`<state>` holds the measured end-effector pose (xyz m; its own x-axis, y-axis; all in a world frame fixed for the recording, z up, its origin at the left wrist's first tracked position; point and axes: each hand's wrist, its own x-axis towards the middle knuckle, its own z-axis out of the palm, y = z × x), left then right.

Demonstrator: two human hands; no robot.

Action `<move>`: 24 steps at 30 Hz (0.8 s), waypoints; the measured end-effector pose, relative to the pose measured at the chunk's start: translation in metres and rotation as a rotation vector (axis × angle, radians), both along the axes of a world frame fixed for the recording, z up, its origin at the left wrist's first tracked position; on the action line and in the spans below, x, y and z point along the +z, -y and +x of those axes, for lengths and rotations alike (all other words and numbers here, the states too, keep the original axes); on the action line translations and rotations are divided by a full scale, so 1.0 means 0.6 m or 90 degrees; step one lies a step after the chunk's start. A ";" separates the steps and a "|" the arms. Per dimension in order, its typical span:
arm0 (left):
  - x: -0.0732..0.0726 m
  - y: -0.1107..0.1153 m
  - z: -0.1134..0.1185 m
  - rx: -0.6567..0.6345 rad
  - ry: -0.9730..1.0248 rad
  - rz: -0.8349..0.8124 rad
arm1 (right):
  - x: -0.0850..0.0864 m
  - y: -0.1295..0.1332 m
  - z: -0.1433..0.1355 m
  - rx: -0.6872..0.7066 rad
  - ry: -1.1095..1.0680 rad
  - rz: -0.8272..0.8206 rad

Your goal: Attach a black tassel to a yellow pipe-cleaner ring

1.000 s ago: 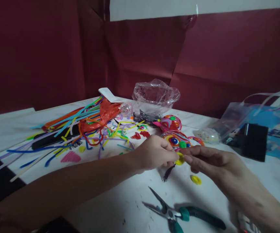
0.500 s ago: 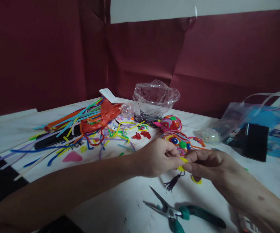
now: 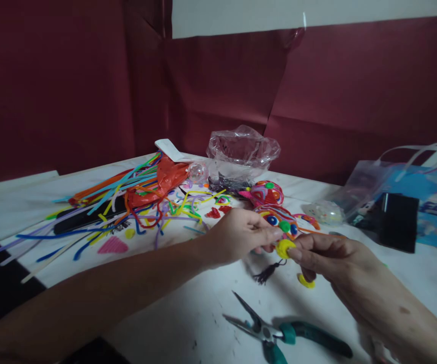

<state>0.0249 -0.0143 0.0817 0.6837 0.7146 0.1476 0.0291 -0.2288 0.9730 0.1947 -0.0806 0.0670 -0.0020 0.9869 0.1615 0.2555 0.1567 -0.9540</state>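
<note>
A small round yellow coil (image 3: 285,248) is pinched between thumb and finger of my right hand (image 3: 326,255). My left hand (image 3: 239,235) is closed just to its left, its fingertips by the coil's upper edge; what it grips is hidden. A dark tassel (image 3: 267,272) hangs below the left fingers. Right behind the hands lies a colourful round piece (image 3: 273,212) with blue and green dots. Another yellow piece (image 3: 305,281) rests on the white table below my right hand.
Green-handled pliers (image 3: 266,331) lie open at the front. Pipe cleaners (image 3: 120,177) spread over the left side. A clear plastic bag (image 3: 243,151) stands at the back. On the right are a black phone-like object (image 3: 398,222) and a clear bag of bits (image 3: 326,212).
The yellow coil now shows its flat face more fully. My left fingers have shifted slightly up and left, and the tassel has moved up a little.
</note>
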 end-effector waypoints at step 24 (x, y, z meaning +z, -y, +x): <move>-0.011 -0.016 -0.015 0.081 0.096 -0.139 | -0.009 -0.034 -0.048 0.071 0.088 -0.037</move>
